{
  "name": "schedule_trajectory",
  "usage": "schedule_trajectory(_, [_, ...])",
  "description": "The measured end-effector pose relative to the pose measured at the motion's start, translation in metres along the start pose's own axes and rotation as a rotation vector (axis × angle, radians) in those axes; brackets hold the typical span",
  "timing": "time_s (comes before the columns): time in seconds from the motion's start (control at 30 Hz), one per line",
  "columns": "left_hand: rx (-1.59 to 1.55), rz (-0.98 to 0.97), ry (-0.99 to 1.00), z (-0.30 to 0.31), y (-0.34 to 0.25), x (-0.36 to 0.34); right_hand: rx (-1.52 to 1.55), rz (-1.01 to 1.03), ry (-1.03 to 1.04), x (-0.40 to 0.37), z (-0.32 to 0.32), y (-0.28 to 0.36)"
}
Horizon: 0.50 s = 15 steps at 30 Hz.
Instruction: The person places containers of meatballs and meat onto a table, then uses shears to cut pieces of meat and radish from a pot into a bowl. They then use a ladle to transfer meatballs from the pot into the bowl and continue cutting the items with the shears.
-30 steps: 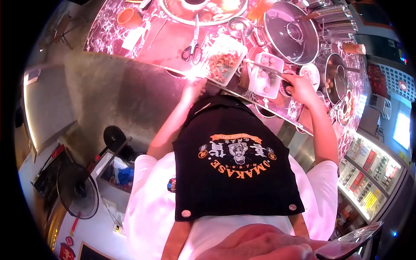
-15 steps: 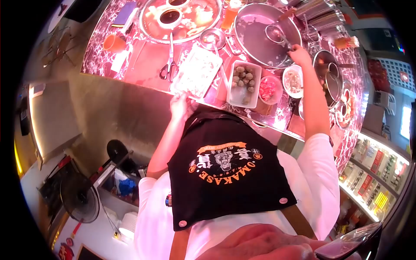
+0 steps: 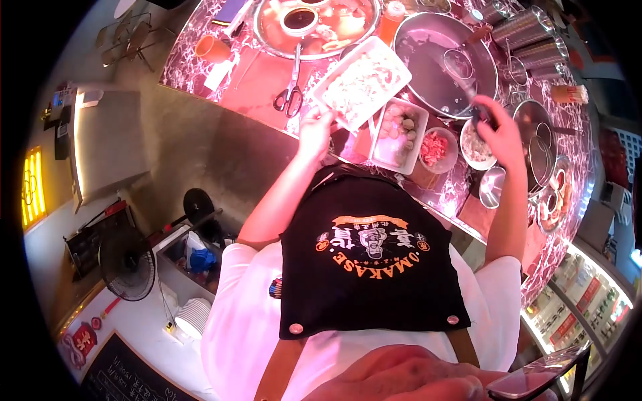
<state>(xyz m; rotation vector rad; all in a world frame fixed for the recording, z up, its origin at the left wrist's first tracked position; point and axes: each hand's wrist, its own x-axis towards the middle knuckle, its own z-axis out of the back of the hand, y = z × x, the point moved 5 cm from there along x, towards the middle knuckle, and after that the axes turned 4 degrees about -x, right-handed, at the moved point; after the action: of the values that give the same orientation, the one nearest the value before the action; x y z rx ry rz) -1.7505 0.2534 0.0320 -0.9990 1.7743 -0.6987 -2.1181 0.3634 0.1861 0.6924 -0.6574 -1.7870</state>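
Note:
My left hand (image 3: pixel 316 134) pinches the near left corner of a white tray (image 3: pixel 382 104) filled with pale pieces. The tray is lifted and tilted, with its right corner beside the wide metal pot (image 3: pixel 424 50) and its lower side over part of a white box of round balls (image 3: pixel 399 137). My right hand (image 3: pixel 496 130) is closed on the dark handle of a ladle (image 3: pixel 459 65), whose bowl is over the dark liquid in the pot. Just below that hand is a white bowl of pale food (image 3: pixel 477 148).
Scissors (image 3: pixel 289 100) lie left of the tray, below a large pan of broth (image 3: pixel 267 43). An orange cup (image 3: pixel 212 49) stands at the far left. A bowl of red pieces (image 3: pixel 435 148), metal pots (image 3: pixel 533 120) and stacked metal cups (image 3: pixel 528 30) are on the right.
My left hand has raised the tray off the counter and moved it right, toward the pot. My right hand has drawn back a little along with the ladle. The whole view has shifted.

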Motion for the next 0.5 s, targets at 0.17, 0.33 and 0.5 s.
schedule_trajectory(0.17, [0.115,-0.028,0.043,-0.022,0.004,0.010,-0.426,0.205,0.110,-0.016,-0.044,0.077])
schedule_trajectory(0.33, [0.130,0.006,0.083,-0.047,-0.005,0.003,-0.755,0.393,0.088,-0.008,-0.071,0.095])
schedule_trajectory(0.5, [0.057,-0.017,0.091,-0.060,-0.002,0.005,-0.754,0.367,0.071,-0.008,-0.075,0.099])
